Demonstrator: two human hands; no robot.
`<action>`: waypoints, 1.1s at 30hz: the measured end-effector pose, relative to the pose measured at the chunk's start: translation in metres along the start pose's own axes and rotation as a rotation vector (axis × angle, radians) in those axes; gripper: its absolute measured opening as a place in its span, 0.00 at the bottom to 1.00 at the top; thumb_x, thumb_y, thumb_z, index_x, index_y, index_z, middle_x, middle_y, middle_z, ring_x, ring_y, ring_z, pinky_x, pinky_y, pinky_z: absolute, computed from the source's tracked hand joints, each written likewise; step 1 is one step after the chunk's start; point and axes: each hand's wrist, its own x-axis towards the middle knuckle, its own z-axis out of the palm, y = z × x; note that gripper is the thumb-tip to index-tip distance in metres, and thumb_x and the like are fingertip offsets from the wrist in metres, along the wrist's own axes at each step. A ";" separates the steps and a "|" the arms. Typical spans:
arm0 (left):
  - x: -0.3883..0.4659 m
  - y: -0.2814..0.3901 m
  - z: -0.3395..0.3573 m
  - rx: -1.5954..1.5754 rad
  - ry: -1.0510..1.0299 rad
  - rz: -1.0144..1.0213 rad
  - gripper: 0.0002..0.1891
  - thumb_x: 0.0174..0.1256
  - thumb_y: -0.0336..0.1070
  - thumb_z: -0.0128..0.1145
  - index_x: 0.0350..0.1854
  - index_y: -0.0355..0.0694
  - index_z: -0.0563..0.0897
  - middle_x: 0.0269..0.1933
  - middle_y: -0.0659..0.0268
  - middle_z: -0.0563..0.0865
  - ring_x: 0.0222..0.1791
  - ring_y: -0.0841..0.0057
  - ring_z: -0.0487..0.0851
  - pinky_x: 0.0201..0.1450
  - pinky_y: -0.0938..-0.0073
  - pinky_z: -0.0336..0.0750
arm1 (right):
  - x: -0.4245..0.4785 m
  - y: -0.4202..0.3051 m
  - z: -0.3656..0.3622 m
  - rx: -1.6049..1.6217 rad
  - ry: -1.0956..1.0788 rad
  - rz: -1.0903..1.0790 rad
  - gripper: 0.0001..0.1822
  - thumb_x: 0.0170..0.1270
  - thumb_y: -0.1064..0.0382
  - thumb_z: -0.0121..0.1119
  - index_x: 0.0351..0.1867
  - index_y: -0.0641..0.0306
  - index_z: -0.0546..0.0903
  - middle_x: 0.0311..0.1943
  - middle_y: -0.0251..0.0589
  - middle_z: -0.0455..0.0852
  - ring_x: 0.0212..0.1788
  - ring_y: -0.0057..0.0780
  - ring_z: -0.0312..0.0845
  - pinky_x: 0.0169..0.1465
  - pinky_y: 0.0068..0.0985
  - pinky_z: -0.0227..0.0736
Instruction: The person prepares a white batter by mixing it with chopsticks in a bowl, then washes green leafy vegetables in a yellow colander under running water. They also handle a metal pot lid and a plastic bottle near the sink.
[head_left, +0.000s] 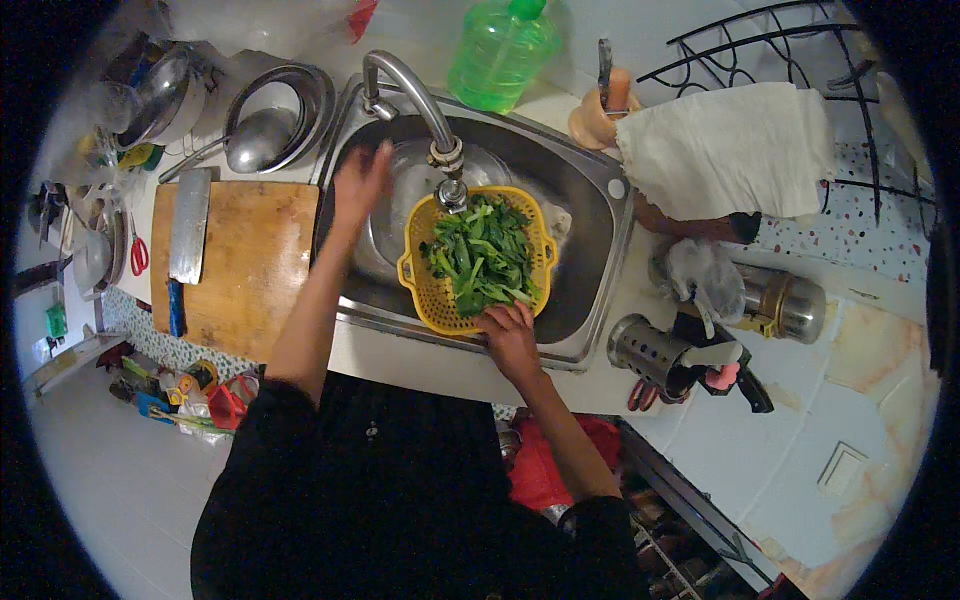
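A yellow plastic colander basket (442, 294) with two side handles stands in the stainless-steel sink (577, 300). Chopped leafy greens (484, 255) are heaped inside it, under the spout of the curved metal faucet (409, 86). My right hand (510, 334) grips the near rim, its fingertips over the edge of the greens. My left hand (364, 184), somewhat blurred, is raised over the left side of the sink, below the faucet's lever, and holds nothing. Behind the basket, a clear round bowl or lid (409, 176) is partly hidden.
Left of the sink, a cleaver (191, 225) lies on a wooden cutting board (255, 262). Metal bowls (319, 97) with a ladle (259, 142) stand behind it. A green bottle (502, 56) is at the back. To the right are a perforated utensil holder (649, 356) and a cloth (727, 150).
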 end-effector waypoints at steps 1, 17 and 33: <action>0.034 -0.008 0.005 -0.037 0.063 0.064 0.33 0.59 0.66 0.53 0.37 0.31 0.80 0.23 0.57 0.84 0.24 0.67 0.84 0.33 0.69 0.76 | 0.002 -0.001 -0.002 0.005 -0.009 -0.032 0.15 0.46 0.71 0.59 0.39 0.56 0.83 0.43 0.39 0.79 0.52 0.37 0.72 0.66 0.42 0.54; -0.042 0.014 0.042 -0.561 -0.498 -0.002 0.22 0.65 0.35 0.59 0.60 0.40 0.71 0.51 0.66 0.79 0.51 0.76 0.78 0.56 0.75 0.70 | 0.012 0.008 -0.030 -0.039 0.246 0.439 0.28 0.60 0.56 0.59 0.62 0.60 0.69 0.63 0.53 0.63 0.65 0.49 0.56 0.66 0.49 0.49; -0.046 -0.019 0.063 -0.382 -0.488 0.209 0.17 0.63 0.29 0.60 0.54 0.36 0.75 0.49 0.66 0.82 0.48 0.81 0.78 0.52 0.78 0.71 | 0.129 0.048 0.067 1.346 0.325 1.019 0.14 0.64 0.69 0.50 0.51 0.63 0.74 0.43 0.44 0.80 0.36 0.37 0.83 0.28 0.33 0.84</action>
